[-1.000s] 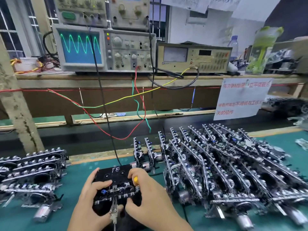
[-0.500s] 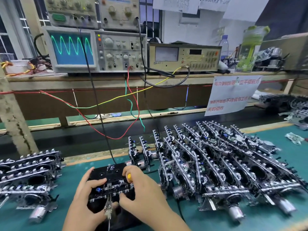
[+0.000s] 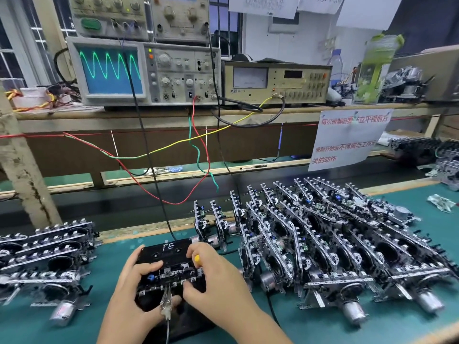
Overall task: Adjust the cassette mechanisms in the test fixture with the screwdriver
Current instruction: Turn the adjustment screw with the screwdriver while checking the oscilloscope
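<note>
Left hand point(image 3: 134, 289) grips the cassette mechanism point(image 3: 171, 271) by its frame edges at the bench's near edge. Right hand point(image 3: 218, 281) pinches the yellow-handled screwdriver point(image 3: 197, 258). Mechanism looks light, rigid, delicate; best held by frame.

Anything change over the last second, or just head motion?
Nothing visibly changed on the bench; only the view shifted. The left hand still holds the test fixture, and the right hand still grips the yellow-handled screwdriver at the mechanism.
</note>
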{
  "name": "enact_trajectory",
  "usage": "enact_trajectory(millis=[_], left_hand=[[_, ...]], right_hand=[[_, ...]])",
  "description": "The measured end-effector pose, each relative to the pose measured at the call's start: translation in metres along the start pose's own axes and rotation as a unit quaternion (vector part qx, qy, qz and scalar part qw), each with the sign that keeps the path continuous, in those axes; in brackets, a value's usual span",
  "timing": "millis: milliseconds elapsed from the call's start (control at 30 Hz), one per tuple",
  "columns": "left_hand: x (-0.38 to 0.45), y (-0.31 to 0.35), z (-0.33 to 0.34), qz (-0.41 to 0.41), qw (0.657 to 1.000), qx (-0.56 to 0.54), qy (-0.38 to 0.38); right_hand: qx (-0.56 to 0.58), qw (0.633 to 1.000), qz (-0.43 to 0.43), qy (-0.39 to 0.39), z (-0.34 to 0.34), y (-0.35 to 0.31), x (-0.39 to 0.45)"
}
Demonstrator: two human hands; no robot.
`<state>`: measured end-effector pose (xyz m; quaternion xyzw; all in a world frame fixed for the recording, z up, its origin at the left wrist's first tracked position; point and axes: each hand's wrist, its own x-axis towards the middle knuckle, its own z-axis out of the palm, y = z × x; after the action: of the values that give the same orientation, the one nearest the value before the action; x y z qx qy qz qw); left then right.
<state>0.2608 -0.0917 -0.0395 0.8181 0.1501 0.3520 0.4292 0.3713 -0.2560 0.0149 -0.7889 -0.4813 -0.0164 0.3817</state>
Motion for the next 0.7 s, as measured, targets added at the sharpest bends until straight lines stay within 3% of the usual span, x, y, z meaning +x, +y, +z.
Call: enact_trajectory(millis=[700], left_hand=[[0.0015,-0.0015,-0.0012,0.002,0.999,0.033,-0.010]], right_hand=[[0.023,1.000,0.015,-0.003,-0.0029,-0.0011,-0.0035]])
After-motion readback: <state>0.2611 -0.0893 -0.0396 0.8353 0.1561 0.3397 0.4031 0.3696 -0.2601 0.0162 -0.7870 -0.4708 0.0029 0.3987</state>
